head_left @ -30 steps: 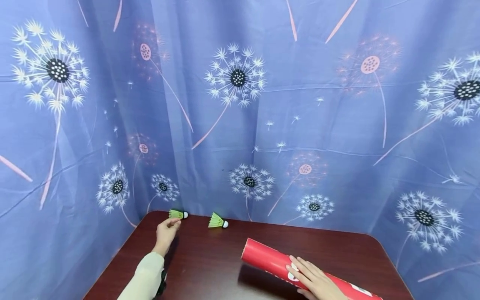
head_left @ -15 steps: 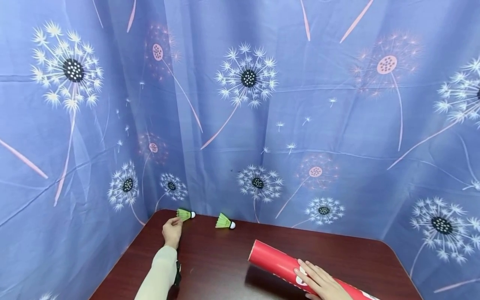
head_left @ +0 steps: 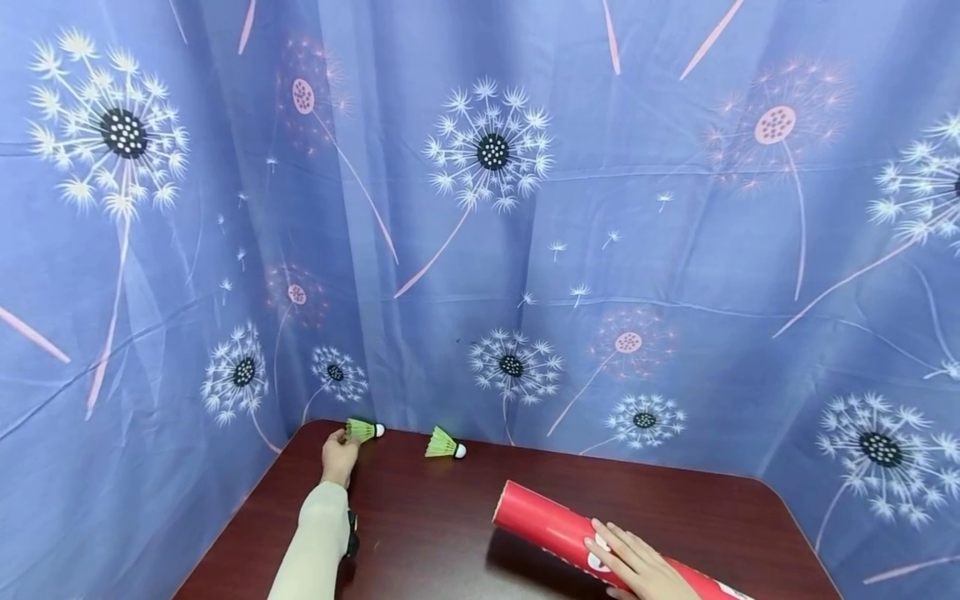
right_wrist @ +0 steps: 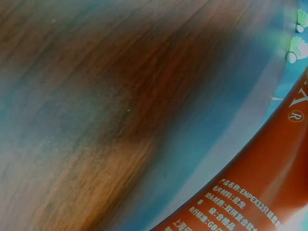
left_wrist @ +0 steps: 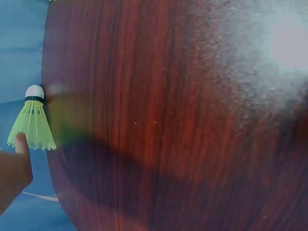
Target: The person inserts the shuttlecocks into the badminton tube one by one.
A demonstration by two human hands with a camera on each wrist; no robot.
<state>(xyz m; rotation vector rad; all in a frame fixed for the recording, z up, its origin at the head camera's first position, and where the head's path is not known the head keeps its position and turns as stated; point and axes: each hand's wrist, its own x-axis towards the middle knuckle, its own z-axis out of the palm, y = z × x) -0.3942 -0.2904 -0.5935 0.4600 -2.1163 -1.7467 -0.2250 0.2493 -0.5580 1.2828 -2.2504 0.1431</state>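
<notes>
We count two green shuttlecocks and one red tube on a dark wooden table (head_left: 420, 533). Our left hand (head_left: 338, 456) reaches to the far left corner, fingertips at the skirt of the first shuttlecock (head_left: 363, 430), which lies on its side at the very edge of the table, white cork pointing right; the left wrist view shows one fingertip touching the skirt, but we cannot tell whether the fingers are pinching it. The second shuttlecock (head_left: 444, 444) lies near it to the right, also close to the back edge, untouched. Our right hand (head_left: 637, 565) rests flat on the red tube (head_left: 540, 523), fingers straight and slightly spread; the tube lies on its side near the front right, its round end pointing toward the middle of the table. In the right wrist view the tube carries white print: an "R" in a circle, and small lines that include "ENPEX", the rest too small to read. Bare wood lies between the tube and the shuttlecocks. A blue dandelion-print curtain (head_left: 675, 250) hangs close behind the back and left edges.
</notes>
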